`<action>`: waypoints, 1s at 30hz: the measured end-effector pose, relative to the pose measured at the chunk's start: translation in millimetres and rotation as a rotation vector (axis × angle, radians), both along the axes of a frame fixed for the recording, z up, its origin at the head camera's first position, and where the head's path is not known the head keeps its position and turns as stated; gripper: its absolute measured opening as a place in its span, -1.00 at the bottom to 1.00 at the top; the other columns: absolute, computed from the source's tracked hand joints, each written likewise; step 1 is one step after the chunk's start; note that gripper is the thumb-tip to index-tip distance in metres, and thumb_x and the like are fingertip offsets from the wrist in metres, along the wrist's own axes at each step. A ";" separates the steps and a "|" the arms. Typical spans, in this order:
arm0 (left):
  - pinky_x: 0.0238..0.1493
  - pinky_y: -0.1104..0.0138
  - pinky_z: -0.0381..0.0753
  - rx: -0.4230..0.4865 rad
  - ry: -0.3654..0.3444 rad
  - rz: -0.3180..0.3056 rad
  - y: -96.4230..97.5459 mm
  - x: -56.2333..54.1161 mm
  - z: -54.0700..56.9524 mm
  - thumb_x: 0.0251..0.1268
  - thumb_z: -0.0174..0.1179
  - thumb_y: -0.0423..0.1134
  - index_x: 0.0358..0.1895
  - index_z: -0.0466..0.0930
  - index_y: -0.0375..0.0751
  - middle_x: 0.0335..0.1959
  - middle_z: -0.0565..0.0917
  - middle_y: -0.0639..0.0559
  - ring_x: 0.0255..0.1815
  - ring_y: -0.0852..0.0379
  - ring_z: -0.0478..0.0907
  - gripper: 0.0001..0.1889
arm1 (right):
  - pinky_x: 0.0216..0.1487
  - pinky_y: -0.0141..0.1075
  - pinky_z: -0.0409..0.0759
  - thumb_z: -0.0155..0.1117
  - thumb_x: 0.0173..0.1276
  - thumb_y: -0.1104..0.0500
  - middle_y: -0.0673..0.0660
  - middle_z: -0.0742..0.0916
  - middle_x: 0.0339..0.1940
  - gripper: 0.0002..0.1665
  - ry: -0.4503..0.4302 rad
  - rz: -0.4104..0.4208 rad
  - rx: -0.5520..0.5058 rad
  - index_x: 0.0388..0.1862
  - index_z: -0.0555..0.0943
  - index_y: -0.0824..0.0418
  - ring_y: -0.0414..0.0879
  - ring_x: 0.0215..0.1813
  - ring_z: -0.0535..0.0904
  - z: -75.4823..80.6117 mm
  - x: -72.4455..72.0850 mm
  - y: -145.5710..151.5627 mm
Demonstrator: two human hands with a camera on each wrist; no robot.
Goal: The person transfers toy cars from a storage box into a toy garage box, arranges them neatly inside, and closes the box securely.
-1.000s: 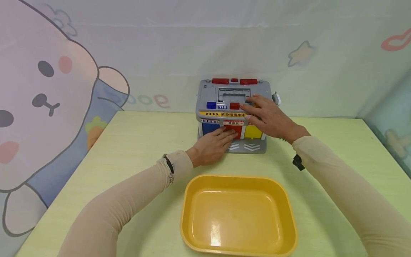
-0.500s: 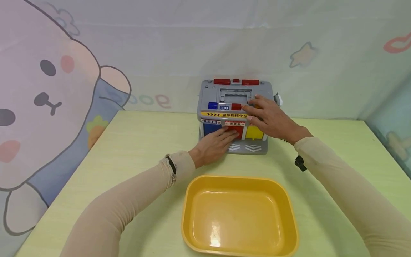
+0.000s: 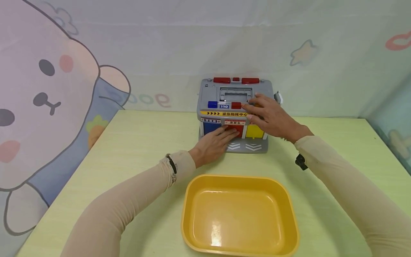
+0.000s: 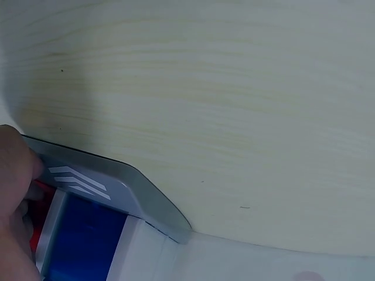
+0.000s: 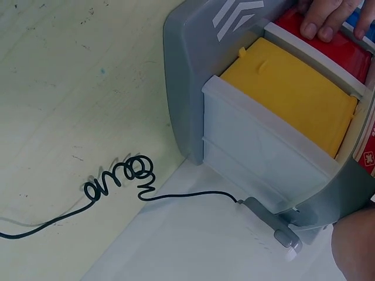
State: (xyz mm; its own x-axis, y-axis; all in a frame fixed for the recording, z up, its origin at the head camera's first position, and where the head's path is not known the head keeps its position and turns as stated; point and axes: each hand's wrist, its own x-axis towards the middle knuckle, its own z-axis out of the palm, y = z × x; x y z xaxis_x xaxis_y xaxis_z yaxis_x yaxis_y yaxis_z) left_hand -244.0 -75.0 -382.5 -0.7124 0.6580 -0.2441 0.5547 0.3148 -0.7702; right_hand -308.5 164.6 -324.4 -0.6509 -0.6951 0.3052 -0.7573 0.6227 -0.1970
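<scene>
A toy garage (image 3: 205, 96) with a grey roof and blue, red and yellow doors stands at the table's back edge. My left hand (image 3: 213, 146) lies in front of it, its straight fingers against the red door (image 5: 345, 50). From the right, my right hand (image 3: 273, 116) rests on the roof's front edge with fingers spread beside the red button (image 3: 236, 105). Under that hand the yellow door (image 5: 287, 93) is down in the right wrist view. The blue door (image 4: 88, 237) shows beside my left hand in the left wrist view. Neither hand grips anything.
A yellow tray (image 3: 240, 179) sits on the table in front of the garage. A coiled black cord (image 5: 126, 170) runs to a small grey piece (image 5: 272, 225) at the garage's right side. A printed cloth (image 3: 160, 53) hangs right behind.
</scene>
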 end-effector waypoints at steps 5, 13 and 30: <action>0.66 0.01 -0.33 -0.022 0.009 0.006 -0.3 -0.6 0.0 0.62 -0.18 -0.05 0.60 0.03 -0.10 0.68 -0.19 -0.06 0.70 -0.01 -0.27 -0.41 | 0.59 0.25 -0.03 0.10 0.55 -0.01 0.30 0.50 0.40 -0.44 0.014 0.015 -0.009 0.44 0.45 0.14 0.34 0.61 0.07 -0.5 -0.9 0.5; 0.66 0.01 -0.33 -0.010 0.009 0.003 -1.8 -0.9 -0.1 0.60 -0.12 -0.09 0.60 0.03 -0.09 0.68 -0.19 -0.07 0.69 -0.01 -0.28 -0.40 | 0.59 0.25 -0.03 0.08 0.56 -0.01 0.31 0.51 0.40 -0.45 0.026 0.013 -0.022 0.44 0.46 0.14 0.34 0.60 0.07 -2.7 -1.9 0.1; 0.66 0.03 -0.28 0.044 -0.006 -0.018 -3.0 -3.9 -6.3 0.62 -0.17 -0.06 0.60 0.06 -0.09 0.68 -0.13 -0.05 0.69 -0.01 -0.21 -0.42 | 0.59 0.26 -0.01 0.08 0.55 0.00 0.31 0.49 0.40 -0.45 0.011 0.009 -0.013 0.43 0.46 0.15 0.35 0.60 0.08 -4.8 -3.9 -0.7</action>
State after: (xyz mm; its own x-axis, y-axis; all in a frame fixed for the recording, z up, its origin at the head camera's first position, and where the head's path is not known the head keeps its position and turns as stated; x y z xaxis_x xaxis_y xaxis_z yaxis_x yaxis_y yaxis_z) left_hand -247.9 -78.0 -388.8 -0.6987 0.6812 -0.2185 0.5651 0.3383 -0.7525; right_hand -312.4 163.9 -329.2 -0.6415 -0.6967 0.3211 -0.7648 0.6136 -0.1964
